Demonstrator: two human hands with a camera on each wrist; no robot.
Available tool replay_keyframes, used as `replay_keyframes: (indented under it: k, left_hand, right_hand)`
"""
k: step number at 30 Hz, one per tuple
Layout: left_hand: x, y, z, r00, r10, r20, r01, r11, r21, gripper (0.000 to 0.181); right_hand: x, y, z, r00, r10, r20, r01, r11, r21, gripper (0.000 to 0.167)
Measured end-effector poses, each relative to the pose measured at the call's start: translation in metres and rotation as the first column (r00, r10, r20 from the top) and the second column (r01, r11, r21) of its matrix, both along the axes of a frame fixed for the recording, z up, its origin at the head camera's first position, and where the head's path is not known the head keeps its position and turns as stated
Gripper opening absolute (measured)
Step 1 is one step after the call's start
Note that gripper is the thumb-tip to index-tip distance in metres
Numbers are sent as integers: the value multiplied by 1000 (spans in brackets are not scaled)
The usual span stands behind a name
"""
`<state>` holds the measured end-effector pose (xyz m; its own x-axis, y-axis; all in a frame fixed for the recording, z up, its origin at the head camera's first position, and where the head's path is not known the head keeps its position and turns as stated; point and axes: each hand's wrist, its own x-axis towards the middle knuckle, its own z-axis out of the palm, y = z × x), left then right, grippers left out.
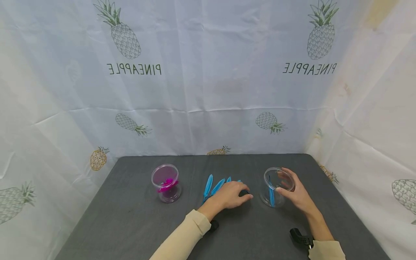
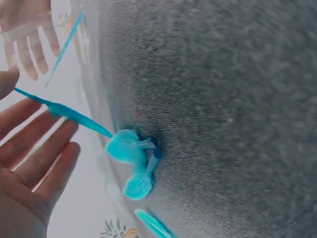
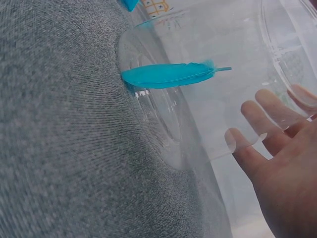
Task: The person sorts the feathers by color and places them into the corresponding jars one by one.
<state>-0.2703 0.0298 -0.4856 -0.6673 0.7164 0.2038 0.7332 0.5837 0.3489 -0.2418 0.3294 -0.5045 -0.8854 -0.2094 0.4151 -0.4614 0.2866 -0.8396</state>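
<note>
A blue feather (image 2: 74,115) runs from my left thumb tip across the fingers in the left wrist view, its quill end pinched by my left hand (image 1: 231,195). Around that hand several other blue feathers (image 1: 208,185) lie on the table; some are partly hidden behind it. With thumb and fingers spread around the rim, my right hand (image 1: 298,195) holds a clear plastic cup (image 3: 213,114) that stands on the table. Inside this cup one blue feather (image 3: 168,76) leans upright, its quill pointing up.
A second clear cup (image 1: 164,168) stands at the left of the dark grey table (image 1: 130,216), with bright pink feathers (image 1: 168,184) in it. White cloth printed with pineapples (image 1: 203,79) hangs behind and beside the table. Black wrist straps (image 1: 300,237) sit on the forearms.
</note>
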Motion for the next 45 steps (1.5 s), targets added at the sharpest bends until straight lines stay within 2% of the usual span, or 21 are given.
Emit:
replay_keyframes:
  k: [7,12,18,24,31,38,45]
  left_hand:
    - [-3,-1,5,999,14,-51,-6,987,161,24]
    - [-6,-2,9,995,30,-91,-4,963,268,19]
    - [-9,-3,13,988,46,-149,10,934,357,15]
    - [-7,-3,24,985,56,-160,22,893,450,14]
    - [-6,-3,37,986,53,-155,42,832,553,15]
    - [-6,-4,49,989,63,-137,35,790,612,16]
    - [-7,-5,60,985,74,-156,50,740,671,16]
  right_hand:
    - [2,-2,2,1000,1,1,-1,1000,-3,78]
    - [3,-4,4,1000,3,1,-3,1000,-13,78]
    - [4,-4,4,1000,5,-4,-5,1000,-16,79]
    - [4,-4,4,1000,14,-12,-14,1000,-17,79]
    - [3,-3,3,1000,9,-14,-10,1000,-8,78]
    - [1,-1,1,1000,6,7,-6,1000,-2,78]
    - [1,0,0,1000,7,14,-7,1000,-4,79]
